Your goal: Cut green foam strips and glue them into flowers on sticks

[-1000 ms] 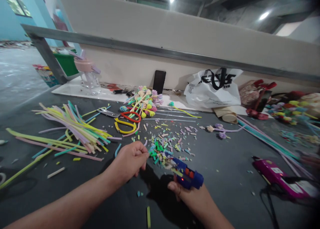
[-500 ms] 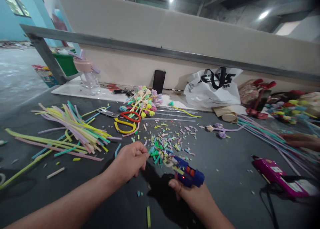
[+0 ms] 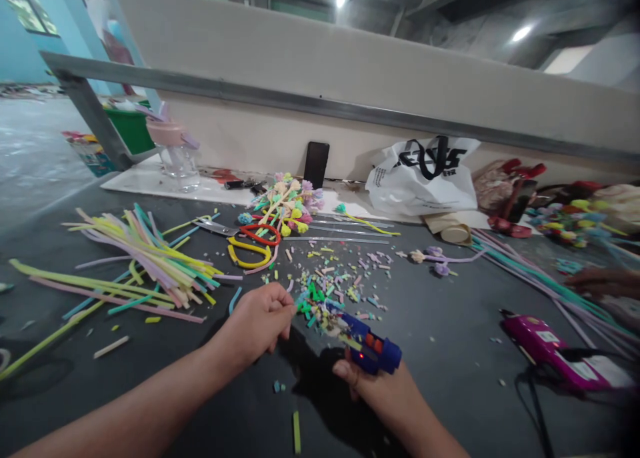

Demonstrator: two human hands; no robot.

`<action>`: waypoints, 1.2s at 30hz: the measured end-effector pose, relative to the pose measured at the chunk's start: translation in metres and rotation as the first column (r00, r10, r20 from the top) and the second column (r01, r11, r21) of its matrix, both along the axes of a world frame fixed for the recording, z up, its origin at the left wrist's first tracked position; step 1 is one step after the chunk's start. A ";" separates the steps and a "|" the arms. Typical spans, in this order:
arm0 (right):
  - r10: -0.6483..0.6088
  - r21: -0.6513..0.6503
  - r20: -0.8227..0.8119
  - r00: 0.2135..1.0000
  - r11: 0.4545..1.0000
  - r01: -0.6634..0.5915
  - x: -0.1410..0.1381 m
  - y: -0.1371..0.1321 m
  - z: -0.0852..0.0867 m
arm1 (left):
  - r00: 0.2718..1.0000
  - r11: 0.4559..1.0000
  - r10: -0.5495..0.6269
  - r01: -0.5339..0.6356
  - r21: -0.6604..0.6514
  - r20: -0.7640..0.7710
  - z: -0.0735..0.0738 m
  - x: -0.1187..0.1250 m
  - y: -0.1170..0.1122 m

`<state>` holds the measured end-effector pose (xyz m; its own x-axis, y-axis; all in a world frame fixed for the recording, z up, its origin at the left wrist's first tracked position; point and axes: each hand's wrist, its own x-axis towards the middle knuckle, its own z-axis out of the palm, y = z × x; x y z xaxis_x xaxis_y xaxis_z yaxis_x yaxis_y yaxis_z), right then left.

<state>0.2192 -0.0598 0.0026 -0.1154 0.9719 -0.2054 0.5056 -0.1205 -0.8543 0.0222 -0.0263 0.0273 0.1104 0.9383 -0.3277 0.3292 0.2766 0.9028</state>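
My left hand [image 3: 260, 323] is closed in a pinch on a small green straw piece [image 3: 305, 305], held just above the dark table. My right hand [image 3: 376, 388] grips a blue hot-glue gun [image 3: 369, 346] whose red light glows; its nozzle points left toward the pinched piece. Under and beyond both hands lies a scatter of coloured straw cuttings [image 3: 335, 275].
A heap of long pastel straws [image 3: 145, 255] lies at the left, with yellow and red scissors [image 3: 253, 241] and a bunch of finished straw flowers [image 3: 287, 203] behind. A pink glue gun [image 3: 555, 355] rests at the right, near another person's hand [image 3: 597, 281]. A white plastic bag [image 3: 425, 175] leans against the wall.
My hands have barely moved; the glue gun has shifted slightly left. Another person's hand came into view at the right edge.
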 end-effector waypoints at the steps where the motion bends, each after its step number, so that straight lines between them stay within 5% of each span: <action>1: -0.014 0.007 -0.016 1.000 1.000 0.014 0.000 0.000 0.000 | 1.000 1.000 -0.002 0.002 0.004 0.004 -0.001 0.000 0.000; 8: -0.045 0.053 -0.107 0.993 0.997 0.051 0.016 0.000 0.008 | 0.998 0.999 -0.032 0.032 0.015 0.045 -0.007 -0.003 0.001; 13: -0.114 0.234 0.144 0.983 0.969 0.078 0.064 0.005 0.021 | 0.999 0.998 -0.040 0.039 0.048 0.027 -0.008 -0.004 0.000; 19: -0.191 0.313 0.646 0.739 0.949 -0.029 0.118 0.022 0.015 | 0.998 0.997 -0.054 0.053 0.064 0.012 -0.014 -0.005 0.001; 22: -0.204 0.299 0.727 0.656 0.954 -0.035 0.134 0.030 0.005 | 0.998 0.996 -0.065 0.064 0.069 0.016 -0.016 -0.005 0.002; 27: -0.158 0.260 0.765 0.625 0.963 -0.074 0.152 0.037 -0.002 | 0.999 0.998 -0.048 0.048 0.048 0.010 -0.013 -0.005 0.002; 31: -0.238 0.352 0.823 0.516 0.926 -0.135 0.134 0.036 0.016 | 0.999 0.998 -0.047 0.046 0.040 0.010 -0.013 -0.005 0.004; 36: 0.077 0.347 0.640 0.764 0.858 -0.378 0.052 0.044 0.038 | 1.000 0.999 -0.022 0.022 0.032 0.009 -0.016 -0.006 0.006</action>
<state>0.2709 -0.0161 0.0407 -0.3478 0.9295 0.1225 0.8786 0.3687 -0.3034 0.0159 -0.0199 0.0117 0.1341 0.9457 -0.2961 0.3262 0.2401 0.9143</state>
